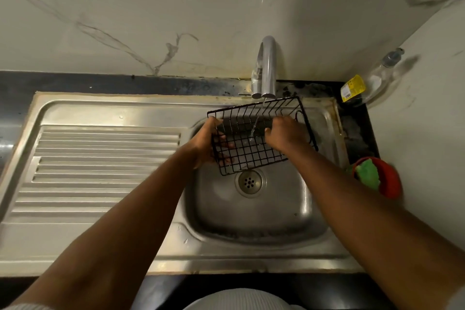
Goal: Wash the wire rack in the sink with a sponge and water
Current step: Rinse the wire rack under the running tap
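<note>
The rack [251,156] hangs over the sink [251,234] under the tap's [268,65] stream. The left hand [206,143] grips its left edge, and the right hand [284,133] curls over its wires. The sponge [368,173] sits in a bowl [391,181] at the bench's right edge, so this is wetting, with scrubbing probably left.

Left hand [203,145] and right hand [284,133] bare, forearms bare too. Left sleeve [25,306] pale, ribbed knit, only its edge shows. Right sleeve [459,297] pale, just a sliver. Top [239,301] pale, fine vertical ribs.
</note>
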`<act>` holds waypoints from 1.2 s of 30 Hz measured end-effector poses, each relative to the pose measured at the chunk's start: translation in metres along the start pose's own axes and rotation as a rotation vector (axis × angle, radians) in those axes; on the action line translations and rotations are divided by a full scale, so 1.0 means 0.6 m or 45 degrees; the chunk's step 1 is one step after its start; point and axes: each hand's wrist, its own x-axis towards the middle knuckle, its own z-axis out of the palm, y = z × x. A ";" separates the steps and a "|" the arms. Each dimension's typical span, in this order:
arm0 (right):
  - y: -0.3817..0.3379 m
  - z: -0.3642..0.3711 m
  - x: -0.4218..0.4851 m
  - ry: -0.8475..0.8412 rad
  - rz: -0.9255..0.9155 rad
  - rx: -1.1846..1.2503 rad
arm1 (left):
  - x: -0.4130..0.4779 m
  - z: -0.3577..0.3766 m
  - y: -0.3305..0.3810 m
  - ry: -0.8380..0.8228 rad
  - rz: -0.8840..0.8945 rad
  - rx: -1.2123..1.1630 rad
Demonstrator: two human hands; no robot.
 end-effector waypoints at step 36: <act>-0.129 0.074 -0.079 -0.361 -0.047 0.005 | -0.037 -0.002 0.040 0.285 0.919 0.304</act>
